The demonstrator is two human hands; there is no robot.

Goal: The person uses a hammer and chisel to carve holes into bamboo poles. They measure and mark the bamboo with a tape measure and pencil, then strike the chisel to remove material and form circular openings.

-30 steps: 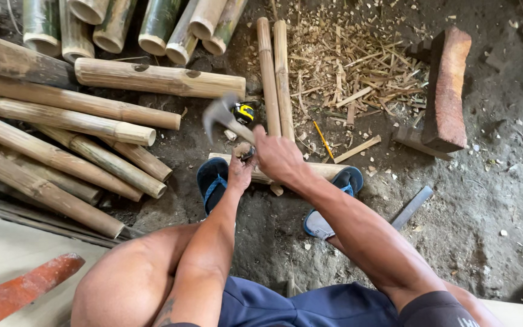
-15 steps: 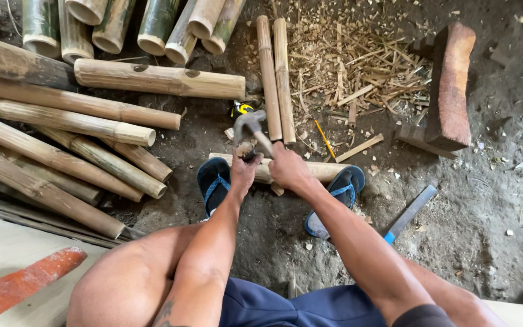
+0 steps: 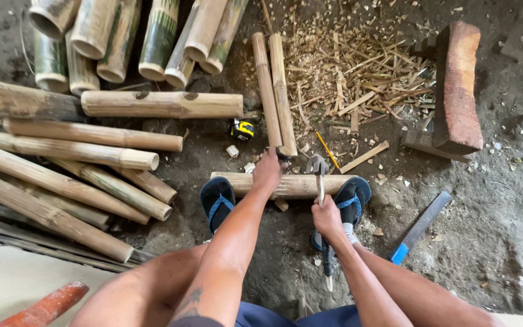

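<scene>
A short bamboo piece (image 3: 292,184) lies crosswise on the dirt floor, pinned between my two feet in blue sandals (image 3: 217,200). My left hand (image 3: 267,172) grips it from above near its middle. My right hand (image 3: 328,218) is closed around the handle of a claw hammer (image 3: 318,165), whose metal head sits on or just over the bamboo piece, to the right of my left hand. The handle's dark grip sticks out below my fist toward my lap.
Long bamboo poles (image 3: 74,151) are stacked at left and cut green tubes (image 3: 158,36) at the top. Two thin poles (image 3: 273,91), a yellow tape measure (image 3: 242,129), a pencil (image 3: 327,149), shavings (image 3: 364,79), a wooden block (image 3: 457,85) and a blue-handled blade (image 3: 422,225) lie nearby.
The hammer, held up by both hands near the tape measure, has swung right and down to the bamboo piece. My left hand let go of it and now grips the bamboo.
</scene>
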